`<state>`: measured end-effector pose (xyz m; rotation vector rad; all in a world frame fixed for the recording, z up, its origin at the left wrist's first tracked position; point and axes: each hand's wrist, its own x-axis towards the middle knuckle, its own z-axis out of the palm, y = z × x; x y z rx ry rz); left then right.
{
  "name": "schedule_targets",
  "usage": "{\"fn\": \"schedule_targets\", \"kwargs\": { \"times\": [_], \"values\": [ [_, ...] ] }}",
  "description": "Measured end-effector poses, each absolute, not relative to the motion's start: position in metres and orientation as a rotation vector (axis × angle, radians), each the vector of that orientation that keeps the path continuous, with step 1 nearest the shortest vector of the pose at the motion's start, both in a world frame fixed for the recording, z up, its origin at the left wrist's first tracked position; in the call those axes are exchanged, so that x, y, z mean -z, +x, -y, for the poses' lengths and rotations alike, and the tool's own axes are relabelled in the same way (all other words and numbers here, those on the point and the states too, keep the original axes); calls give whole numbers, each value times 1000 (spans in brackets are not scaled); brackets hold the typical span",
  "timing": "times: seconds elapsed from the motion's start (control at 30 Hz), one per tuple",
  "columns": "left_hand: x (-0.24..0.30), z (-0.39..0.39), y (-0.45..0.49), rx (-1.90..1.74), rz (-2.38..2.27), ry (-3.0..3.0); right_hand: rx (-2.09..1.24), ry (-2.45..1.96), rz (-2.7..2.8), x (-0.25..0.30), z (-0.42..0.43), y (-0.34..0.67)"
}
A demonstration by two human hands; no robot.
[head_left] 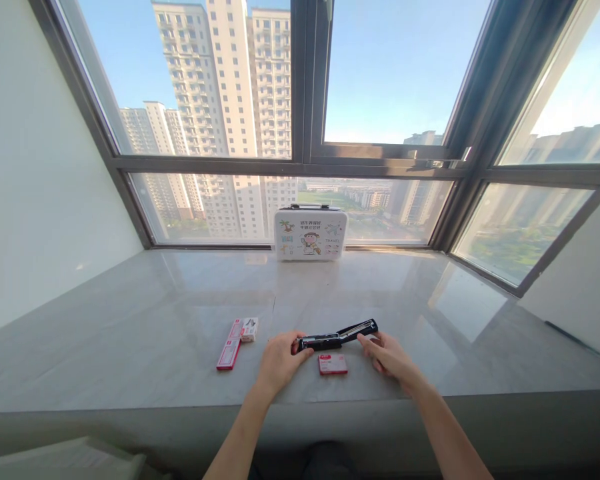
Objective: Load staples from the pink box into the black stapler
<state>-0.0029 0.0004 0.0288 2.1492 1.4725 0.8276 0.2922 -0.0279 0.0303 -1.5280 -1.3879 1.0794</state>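
Note:
A black stapler (325, 341) lies across the middle of the sill, folded wide open so that its metal staple channel shows. My left hand (281, 360) grips its left end between thumb and fingers. At the other end, my right hand (387, 357) has thumb and fingers closed on the lower edge of the raised right part. Just below the stapler, between my hands, sits a small red and white box (333, 364). Whether staples are in the channel is too small to tell.
Left of my hands lie a long pink and white box (229, 347) and a small white box (250, 329) touching it. A white printed case (310, 235) stands upright against the window. The marble sill (180, 300) ends at a front edge near my forearms.

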Motion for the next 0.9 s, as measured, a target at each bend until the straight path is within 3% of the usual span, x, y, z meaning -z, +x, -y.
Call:
{"fn": "schedule_targets", "kwargs": {
  "times": [0.2,0.5,0.73,0.9],
  "values": [
    [-29,0,-4,-832,-1452,2164,-966,-1284,1658,-67,-3,255],
    [-29,0,-1,-788,-1529,2185,-469,-1493,2289,-77,-18,206],
    [-39,13,10,-953,-1236,2237,-338,-1743,2050,-66,-11,251],
    [-44,29,45,-771,-802,2345,-602,-1673,1807,-49,11,283]
  ]
}}
